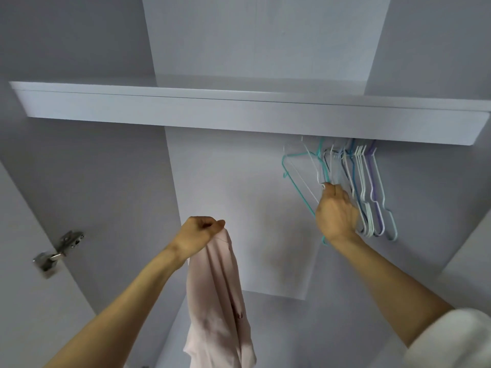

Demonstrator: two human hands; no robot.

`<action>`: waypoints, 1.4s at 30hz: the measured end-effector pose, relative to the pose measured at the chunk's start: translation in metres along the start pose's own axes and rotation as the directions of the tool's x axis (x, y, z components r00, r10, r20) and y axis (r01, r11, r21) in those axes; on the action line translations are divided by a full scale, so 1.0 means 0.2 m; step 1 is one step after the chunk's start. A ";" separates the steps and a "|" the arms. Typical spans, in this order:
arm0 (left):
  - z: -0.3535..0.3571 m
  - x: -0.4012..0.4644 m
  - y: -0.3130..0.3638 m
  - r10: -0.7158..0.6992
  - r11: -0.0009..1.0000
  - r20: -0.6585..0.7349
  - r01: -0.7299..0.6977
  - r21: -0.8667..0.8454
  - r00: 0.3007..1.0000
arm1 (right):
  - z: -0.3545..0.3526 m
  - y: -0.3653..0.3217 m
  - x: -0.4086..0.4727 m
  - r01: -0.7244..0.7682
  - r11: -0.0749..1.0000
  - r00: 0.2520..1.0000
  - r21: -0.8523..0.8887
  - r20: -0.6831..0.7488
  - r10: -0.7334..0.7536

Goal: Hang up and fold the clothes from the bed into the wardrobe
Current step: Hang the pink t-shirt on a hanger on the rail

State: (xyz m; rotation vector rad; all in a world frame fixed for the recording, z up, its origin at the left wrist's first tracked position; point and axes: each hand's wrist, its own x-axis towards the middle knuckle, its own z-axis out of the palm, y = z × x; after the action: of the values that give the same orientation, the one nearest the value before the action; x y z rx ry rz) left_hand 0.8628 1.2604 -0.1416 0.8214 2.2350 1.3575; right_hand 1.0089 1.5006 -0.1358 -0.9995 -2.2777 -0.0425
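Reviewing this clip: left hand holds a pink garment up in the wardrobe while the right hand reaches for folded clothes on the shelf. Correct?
Not quite. In the head view the right hand reaches into the hangers below the shelf, not folded clothes. The left hand does hold the pink garment.

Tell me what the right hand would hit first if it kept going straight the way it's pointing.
Probably the hangers: the right hand points up into the bunch under the shelf and already touches a white one. Beyond them, likely the rail, mostly hidden.
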 end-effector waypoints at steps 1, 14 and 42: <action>-0.02 -0.01 -0.02 -0.013 1.000 0.007 0.013 0.002 1.000 | -0.01 -0.03 -0.01 -0.002 1.000 1.000 0.031 -0.008 0.002; -0.15 -0.38 -0.29 -0.078 0.997 0.034 0.079 -0.020 0.996 | 0.14 -0.35 -0.67 -0.188 0.643 0.976 0.742 0.214 0.038; -0.57 -0.69 -0.57 0.029 0.871 -0.328 0.137 0.472 0.944 | 0.13 -1.10 -0.64 -0.672 -0.401 0.685 0.623 0.728 -0.015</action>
State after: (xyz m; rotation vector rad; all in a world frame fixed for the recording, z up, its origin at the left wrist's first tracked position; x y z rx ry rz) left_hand 0.8655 1.0540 -0.1884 0.7165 2.9107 0.9545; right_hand 0.9113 1.2686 -0.1809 -0.6251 -1.0607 2.2950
